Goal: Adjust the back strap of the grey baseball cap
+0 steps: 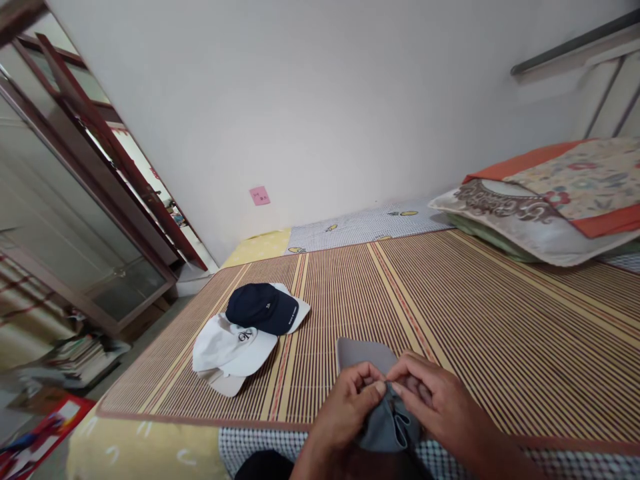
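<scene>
A grey cap point(387, 423) lies at the near edge of the bamboo mat, its brim point(365, 353) pointing away from me. My left hand point(353, 403) pinches the cap's fabric between thumb and fingers. Close beside it, my right hand point(433, 397) pinches the same cap, and the two sets of fingertips nearly meet. The fabric below them is folded and crumpled. To the left, a navy cap point(257, 307) rests partly on a white cap point(225, 347) with dark lettering. Other pale brims show from beneath both.
The striped bamboo mat point(330, 287) covers the bed. Pillows point(510, 213) with a floral cloth point(585, 173) lie at the far right. A pink note point(259, 195) is on the white wall. Stacked books point(83, 360) and a door point(100, 173) are on the left.
</scene>
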A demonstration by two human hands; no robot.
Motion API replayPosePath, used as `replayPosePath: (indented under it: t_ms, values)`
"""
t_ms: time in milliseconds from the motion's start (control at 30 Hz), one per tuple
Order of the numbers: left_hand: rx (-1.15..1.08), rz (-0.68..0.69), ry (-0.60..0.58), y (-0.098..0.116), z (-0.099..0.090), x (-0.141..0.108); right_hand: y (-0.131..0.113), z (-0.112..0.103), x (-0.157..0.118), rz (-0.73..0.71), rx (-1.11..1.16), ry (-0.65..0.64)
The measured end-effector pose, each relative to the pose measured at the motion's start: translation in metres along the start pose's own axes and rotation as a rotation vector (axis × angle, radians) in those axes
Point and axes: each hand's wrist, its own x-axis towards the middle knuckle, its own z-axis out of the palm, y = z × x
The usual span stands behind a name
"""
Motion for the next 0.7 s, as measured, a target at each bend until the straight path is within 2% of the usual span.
replayPosePath:
  t_ms: [100, 333, 700]
  values:
    - [-0.021, -0.01, 0.003, 0.001, 0.0, -0.001, -0.002, 0.0, -0.001, 0.008, 0.034, -0.017]
    - [-0.051, -0.005, 0.004, -0.002, -0.001, 0.001, -0.009, -0.01, -0.003, -0.086, 0.065, -0.101]
    - [-0.137, -0.022, 0.007, -0.016, -0.007, 0.005, -0.002, -0.012, -0.003, -0.168, -0.025, -0.032]
